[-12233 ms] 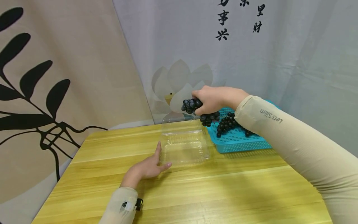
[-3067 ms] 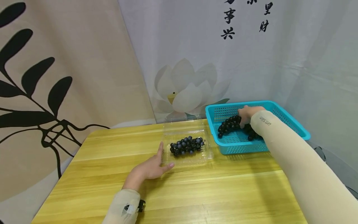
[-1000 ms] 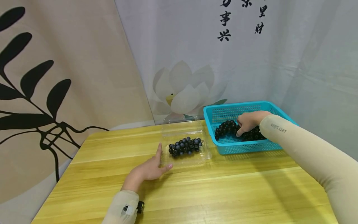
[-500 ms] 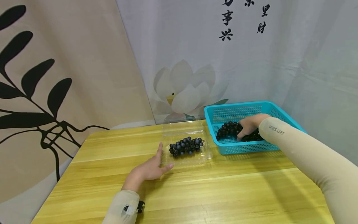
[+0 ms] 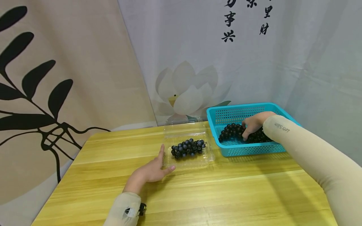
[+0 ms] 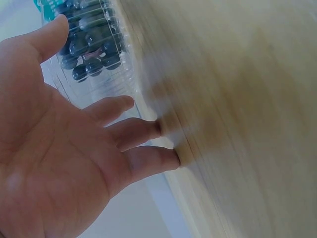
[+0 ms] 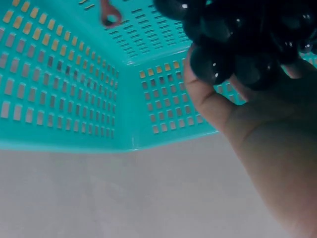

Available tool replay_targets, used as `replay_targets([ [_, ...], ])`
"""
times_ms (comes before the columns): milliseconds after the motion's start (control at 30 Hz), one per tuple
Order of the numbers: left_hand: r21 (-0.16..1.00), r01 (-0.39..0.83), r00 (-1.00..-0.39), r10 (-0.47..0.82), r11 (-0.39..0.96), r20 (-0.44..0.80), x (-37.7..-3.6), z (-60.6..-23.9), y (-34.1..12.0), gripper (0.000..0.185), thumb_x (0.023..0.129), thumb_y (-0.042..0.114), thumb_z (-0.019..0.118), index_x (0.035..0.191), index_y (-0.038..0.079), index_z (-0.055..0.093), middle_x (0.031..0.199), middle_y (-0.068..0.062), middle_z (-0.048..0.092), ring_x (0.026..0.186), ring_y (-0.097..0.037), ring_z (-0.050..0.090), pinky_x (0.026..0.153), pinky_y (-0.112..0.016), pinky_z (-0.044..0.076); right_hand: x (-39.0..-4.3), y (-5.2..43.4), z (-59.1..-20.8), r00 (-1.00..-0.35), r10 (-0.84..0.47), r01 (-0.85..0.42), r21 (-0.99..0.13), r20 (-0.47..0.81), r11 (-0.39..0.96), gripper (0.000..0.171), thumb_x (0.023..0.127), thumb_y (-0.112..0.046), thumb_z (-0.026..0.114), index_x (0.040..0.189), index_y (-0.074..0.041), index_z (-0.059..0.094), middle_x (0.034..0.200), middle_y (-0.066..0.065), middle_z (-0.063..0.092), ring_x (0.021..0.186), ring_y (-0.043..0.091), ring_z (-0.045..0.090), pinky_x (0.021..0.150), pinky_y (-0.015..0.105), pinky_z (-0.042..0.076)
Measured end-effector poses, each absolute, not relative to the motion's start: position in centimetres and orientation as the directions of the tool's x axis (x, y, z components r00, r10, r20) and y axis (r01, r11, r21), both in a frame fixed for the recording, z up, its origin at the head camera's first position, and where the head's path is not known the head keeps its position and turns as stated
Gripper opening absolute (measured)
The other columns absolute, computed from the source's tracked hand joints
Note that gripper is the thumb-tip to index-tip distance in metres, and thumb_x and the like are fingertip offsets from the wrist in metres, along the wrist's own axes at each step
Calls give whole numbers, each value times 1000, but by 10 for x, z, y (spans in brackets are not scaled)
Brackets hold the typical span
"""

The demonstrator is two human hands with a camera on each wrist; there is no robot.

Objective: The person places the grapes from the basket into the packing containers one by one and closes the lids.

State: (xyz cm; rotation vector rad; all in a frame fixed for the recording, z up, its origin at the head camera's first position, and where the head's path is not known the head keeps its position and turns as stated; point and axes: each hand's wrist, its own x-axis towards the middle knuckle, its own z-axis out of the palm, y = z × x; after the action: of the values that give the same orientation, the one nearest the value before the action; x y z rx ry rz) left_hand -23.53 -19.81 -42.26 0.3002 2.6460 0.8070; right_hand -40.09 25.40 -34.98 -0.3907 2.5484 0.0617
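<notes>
Right hand grasping dark grape bunch in teal basket.
Risk: berries may detach if lifted loosely; left hand, fingers straight, braces clear clamshell.

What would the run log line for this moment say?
left hand: steadies box | right hand: grips grapes in basket | bunch in box

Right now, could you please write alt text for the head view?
A right hand grips dark grapes in a turquoise basket, while a left hand steadies a clear clamshell box holding another grape bunch on a wooden table.
</notes>
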Motion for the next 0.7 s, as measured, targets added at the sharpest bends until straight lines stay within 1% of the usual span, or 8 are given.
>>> replay_targets([
  [167, 579, 93, -913, 301, 810, -274, -235, -422, -198, 110, 107, 52, 58, 165, 16, -28, 177, -25, 5, 162, -49, 22, 134, -60, 19, -403, 250, -351, -797, -296, -311, -63, -527, 949, 102, 88, -45, 77, 164, 5, 31, 164, 31, 43, 149, 55, 42, 113, 67, 47],
  [267, 580, 96, -913, 304, 809, -273, -235, -422, -198, 110, 107, 52, 58, 166, 16, -28, 177, -25, 5, 162, -48, 21, 134, -60, 19, -403, 250, -348, -803, -322, -325, -85, -502, 942, 98, 87, -39, 78, 163, 4, 34, 161, 29, 46, 141, 50, 50, 102, 60, 53],
  [333, 578, 97, -912, 305, 810, -274, -235, -422, -198, 110, 107, 53, 58, 166, 15, -28, 177, -25, 5, 162, -49, 21, 134, -60, 19, -402, 251, -344, -803, -336, -329, -104, -492, 938, 92, 87, -35, 78, 161, 2, 38, 155, 28, 51, 125, 41, 58, 89, 51, 53],
  [367, 577, 97, -912, 304, 811, -274, -236, -422, -198, 110, 107, 53, 58, 166, 15, -27, 177, -25, 5, 162, -49, 21, 134, -60, 19, -402, 251, -342, -800, -343, -332, -113, -492, 937, 87, 88, -33, 77, 159, 1, 41, 148, 26, 56, 113, 35, 61, 82, 47, 51],
  [433, 576, 96, -913, 303, 812, -275, -236, -422, -198, 110, 107, 53, 58, 166, 15, -27, 177, -25, 6, 162, -49, 22, 134, -60, 20, -401, 251, -338, -787, -357, -333, -141, -503, 932, 78, 89, -29, 75, 155, 0, 44, 131, 20, 63, 89, 24, 56, 71, 41, 44],
  [533, 578, 93, -913, 300, 811, -275, -236, -423, -198, 110, 107, 53, 58, 167, 14, -26, 176, -26, 6, 161, -50, 23, 134, -61, 21, -400, 250, -331, -765, -370, -325, -180, -528, 928, 72, 91, -24, 73, 153, 0, 45, 111, 12, 63, 67, 15, 44, 63, 36, 41],
  [600, 580, 91, -914, 299, 810, -275, -235, -423, -198, 110, 107, 53, 58, 166, 14, -26, 176, -27, 7, 161, -50, 24, 133, -61, 21, -399, 248, -327, -757, -370, -314, -197, -539, 929, 72, 90, -21, 73, 153, 0, 44, 111, 12, 64, 63, 13, 41, 62, 34, 42],
  [700, 581, 90, -913, 300, 809, -276, -235, -422, -198, 111, 107, 53, 58, 165, 16, -28, 176, -26, 6, 161, -50, 23, 134, -61, 20, -395, 245, -320, -764, -370, -321, -187, -528, 928, 71, 88, -22, 74, 151, -2, 47, 124, 16, 61, 59, 13, 43, 63, 33, 45],
])
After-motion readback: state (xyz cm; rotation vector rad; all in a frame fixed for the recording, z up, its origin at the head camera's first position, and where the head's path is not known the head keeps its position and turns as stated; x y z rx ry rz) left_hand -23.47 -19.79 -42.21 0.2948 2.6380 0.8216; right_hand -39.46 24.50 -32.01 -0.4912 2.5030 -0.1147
